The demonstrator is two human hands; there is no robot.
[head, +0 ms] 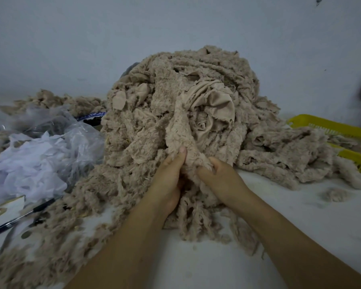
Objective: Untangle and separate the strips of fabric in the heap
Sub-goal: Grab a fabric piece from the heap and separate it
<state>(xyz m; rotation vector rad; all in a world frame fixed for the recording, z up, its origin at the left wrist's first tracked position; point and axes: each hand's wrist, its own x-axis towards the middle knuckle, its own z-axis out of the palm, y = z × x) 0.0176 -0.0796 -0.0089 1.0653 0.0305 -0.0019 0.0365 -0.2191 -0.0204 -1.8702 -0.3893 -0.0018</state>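
A tall heap of beige fleecy fabric strips (206, 80) rises in the middle of the white table, against the wall. One fuzzy strip (180, 126) runs down the heap's front to my hands. My left hand (169, 178) pinches it from the left, thumb up along the strip. My right hand (219, 174) grips the same strip from the right, fingers curled into the pile. Below my hands, loose ends of strips (198, 222) hang onto the table. More strips (50, 236) trail toward the near left.
Clear plastic bags with white scraps (35, 155) lie at the left, a black pen (23, 215) beside them. A yellow plastic basket (329, 126) holding more beige fabric stands at the right. A small fluff tuft (333, 195) lies on the white table (300, 215).
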